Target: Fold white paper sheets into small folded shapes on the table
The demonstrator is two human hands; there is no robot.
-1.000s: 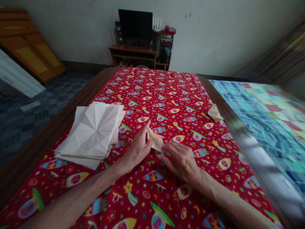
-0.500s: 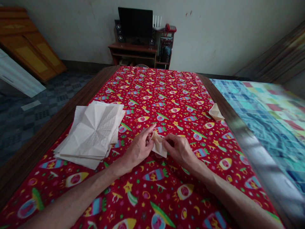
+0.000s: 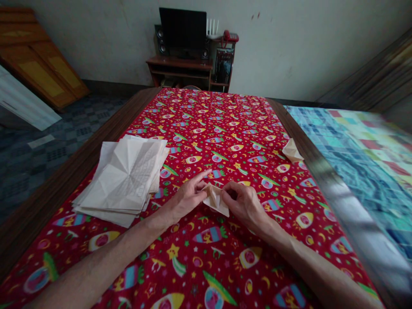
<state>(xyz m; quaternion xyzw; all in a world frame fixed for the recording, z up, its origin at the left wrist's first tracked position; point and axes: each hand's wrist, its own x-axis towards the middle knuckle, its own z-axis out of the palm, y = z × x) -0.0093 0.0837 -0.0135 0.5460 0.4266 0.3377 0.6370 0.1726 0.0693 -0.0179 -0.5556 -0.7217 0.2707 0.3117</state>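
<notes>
Between my hands is a small piece of folded cream paper (image 3: 216,201), partly opened out into creased points. My left hand (image 3: 189,194) pinches its left corner, with the index finger stretched forward above it. On the other side, my right hand (image 3: 241,198) grips the right edge between thumb and curled fingers. A stack of creased paper sheets (image 3: 124,178) lies to the left, the top one marked by fold lines and a printed or drawn grid. A second folded paper piece (image 3: 292,151) rests near the table's right edge.
A red cloth with rockets and stars (image 3: 206,146) covers the table, whose dark wooden border (image 3: 106,133) shows at the sides. Beyond the table stands a desk (image 3: 180,64) with a monitor (image 3: 183,29) and a red telephone (image 3: 230,36). A bed (image 3: 354,141) is on the right.
The folded paper has been spread wider and lower between my hands, its creased middle now showing more. My left fingers have shifted slightly on its corner; the stack has not moved.
</notes>
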